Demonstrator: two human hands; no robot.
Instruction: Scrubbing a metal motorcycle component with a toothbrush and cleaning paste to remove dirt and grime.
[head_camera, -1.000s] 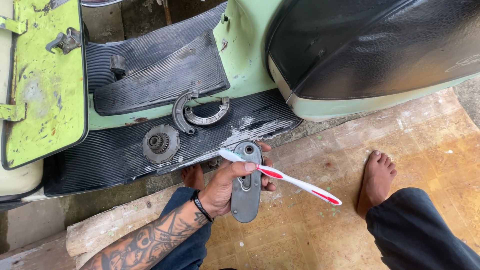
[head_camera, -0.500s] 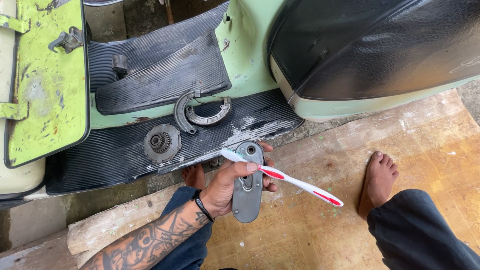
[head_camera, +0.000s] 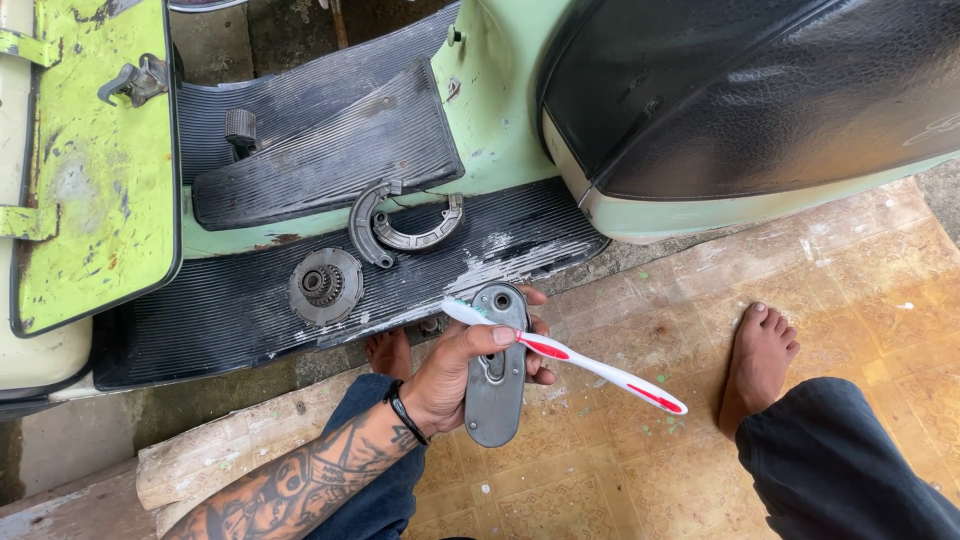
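My left hand (head_camera: 462, 372), on a tattooed arm with a black wristband, grips an elongated grey metal plate (head_camera: 494, 400) with holes, held upright over my left knee. My thumb pins a white and red toothbrush (head_camera: 600, 368) across the plate. Its bristle end points left at the plate's top and its handle sticks out to the right. My right hand is out of view. Both of my bare feet (head_camera: 757, 355) rest on the worn patterned floor.
A pale green scooter stands in front with a black ribbed floor mat (head_camera: 230, 330) and a black seat (head_camera: 740, 90). On the mat lie a round geared part (head_camera: 325, 286) and curved brake shoes (head_camera: 400, 222). A lime green panel (head_camera: 90, 170) is at the left, and a wooden plank (head_camera: 240, 450) lies under my arm.
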